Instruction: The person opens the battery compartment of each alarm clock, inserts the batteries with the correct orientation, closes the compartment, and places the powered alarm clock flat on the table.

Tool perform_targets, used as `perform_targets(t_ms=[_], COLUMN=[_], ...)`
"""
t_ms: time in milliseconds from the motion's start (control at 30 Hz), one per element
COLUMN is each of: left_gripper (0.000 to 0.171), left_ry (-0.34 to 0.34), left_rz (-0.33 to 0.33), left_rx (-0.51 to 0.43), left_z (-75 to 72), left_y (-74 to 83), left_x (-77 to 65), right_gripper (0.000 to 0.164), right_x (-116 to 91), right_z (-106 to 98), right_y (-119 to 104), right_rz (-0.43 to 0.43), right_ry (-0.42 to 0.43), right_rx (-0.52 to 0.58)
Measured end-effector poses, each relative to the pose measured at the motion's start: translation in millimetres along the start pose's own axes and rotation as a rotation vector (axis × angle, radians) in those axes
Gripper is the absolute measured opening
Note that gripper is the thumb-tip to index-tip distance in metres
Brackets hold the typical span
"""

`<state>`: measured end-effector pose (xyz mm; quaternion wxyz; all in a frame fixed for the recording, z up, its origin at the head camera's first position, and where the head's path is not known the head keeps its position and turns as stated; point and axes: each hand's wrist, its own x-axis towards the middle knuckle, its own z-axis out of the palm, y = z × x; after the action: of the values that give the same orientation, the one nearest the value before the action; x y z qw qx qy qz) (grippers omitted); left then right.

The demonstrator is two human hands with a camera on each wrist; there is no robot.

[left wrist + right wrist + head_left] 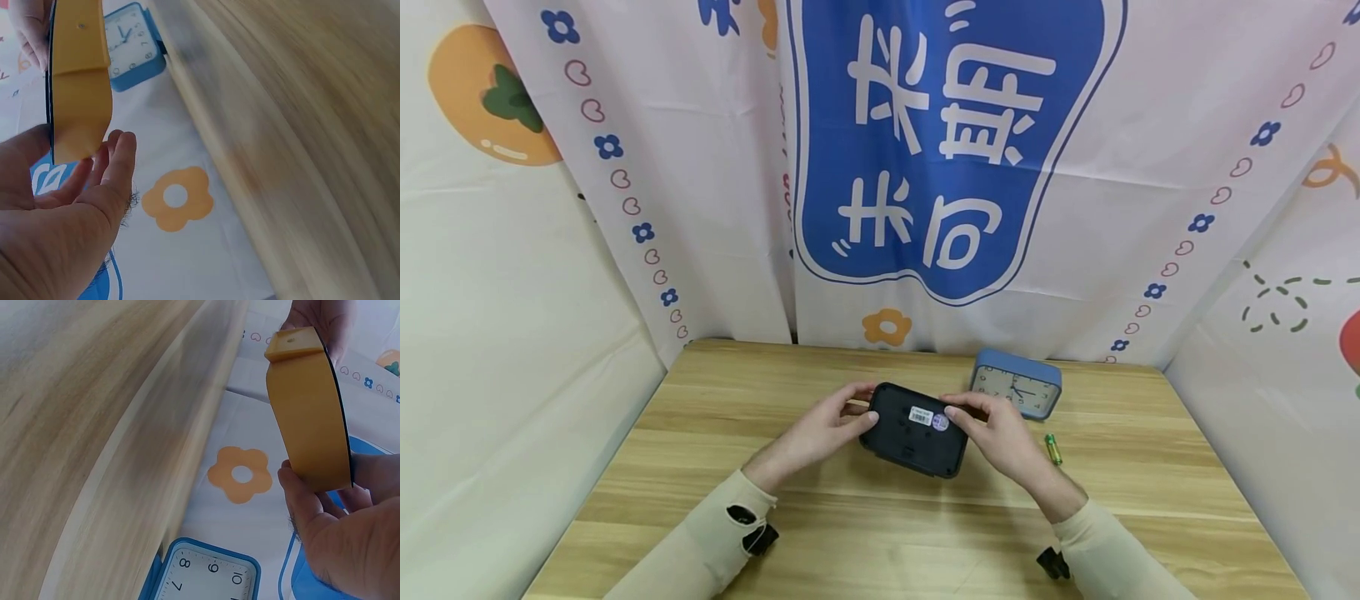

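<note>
Both hands hold an orange case with a black back [910, 450] above the wooden table; a white barcode label and a round purple sticker show on that back. At its left end, my left hand [842, 419] has the thumb on the back and the fingers behind. My right hand [996, 429] pinches the other end the same way. The wrist views show the case's orange side [81, 94], slightly curved, with a ledge [297, 344]. Its front face is hidden. Right of the right hand lies a green battery [1053, 450].
A blue rectangular clock [1037, 368] stands at the table's back right, just behind the right hand. The wooden table [880, 550] meets a printed cloth [737, 208] hung along its back edge. White printed cloth also hangs at both sides.
</note>
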<state>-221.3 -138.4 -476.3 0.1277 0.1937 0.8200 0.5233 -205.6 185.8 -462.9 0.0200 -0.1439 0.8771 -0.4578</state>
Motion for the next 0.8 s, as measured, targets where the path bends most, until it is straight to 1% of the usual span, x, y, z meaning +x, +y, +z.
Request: perform_targets(t_ms=[100, 167, 267, 400, 500, 633, 700, 800], left_gripper=[0.062, 0.064, 0.067, 0.074, 0.087, 0.11, 0.117, 0.122], left_ry=[-0.018, -0.029, -0.047, -0.088, -0.141, -0.21, -0.226, -0.232], left_rz=[0.009, 0.022, 0.058, 0.12, 0.167, 0.203, 0.205, 0.2], left_rx=[0.055, 0.107, 0.212, 0.34, 0.4, 0.468, 0.493, 0.522], left_z=[-0.5, -0.6, -0.8, -0.5, 1.3, 6.3, 9.1, 12.4], left_y=[-1.6, -2.9, -4.6, -5.1, -3.8, -2.5, -2.7, -2.9], left_x=[-1.6, -2.8, -4.4, -6.0, -6.5, -7.5, -8.5, -10.2], right_gripper=[0.029, 0.029, 0.028, 0.027, 0.027, 0.027, 0.026, 0.027], right_x=[0, 0, 0, 1, 1, 2, 2, 2], right_z=[-1, -1, -1, -1, 1, 3, 4, 4], right_y=[1, 1, 3, 6, 8, 11, 12, 13], right_rz=[0.015, 0.02, 0.025, 0.035, 0.039, 0.036, 0.043, 0.047], right_ry=[-0.023, -0.037, -0.058, -0.099, -0.132, -0.166, -0.173, -0.184], right_rx=[-0.01, -0.017, -0.032, -0.048, -0.054, -0.051, -0.051, -0.048])
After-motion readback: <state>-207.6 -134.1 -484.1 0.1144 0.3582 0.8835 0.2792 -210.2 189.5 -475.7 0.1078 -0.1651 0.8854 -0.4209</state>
